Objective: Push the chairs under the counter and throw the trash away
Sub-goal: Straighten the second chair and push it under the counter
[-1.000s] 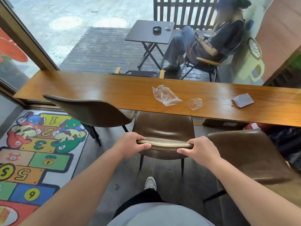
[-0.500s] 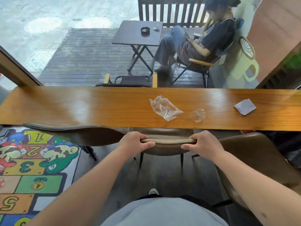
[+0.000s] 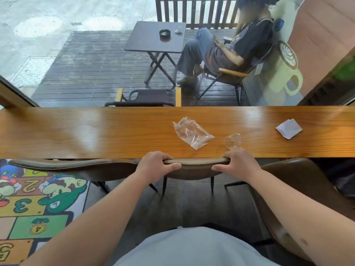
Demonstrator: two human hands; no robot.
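The left hand [image 3: 156, 165] and the right hand [image 3: 235, 163] are both clamped on the top edge of the backrest of a brown leather chair with thin dark legs [image 3: 194, 167] — fingers over the far side, thumbs on the near face, the hands set apart at either end of the rim. That backrest sits right against the near edge of the long polished wooden counter [image 3: 96, 131], with the seat hidden beneath it.

Just beyond the right hand, a small crumpled clear plastic piece [image 3: 232, 141] lies on the counter; between and beyond the two hands lies a crumpled clear plastic bag [image 3: 191, 135]. Farther out past the right hand is a folded white paper scrap [image 3: 288, 128].

Left of the left hand, a second brown chair [image 3: 76, 167] stands near the counter edge; right of the right hand, a third brown chair [image 3: 299, 181] stands farther back — well out from the counter.
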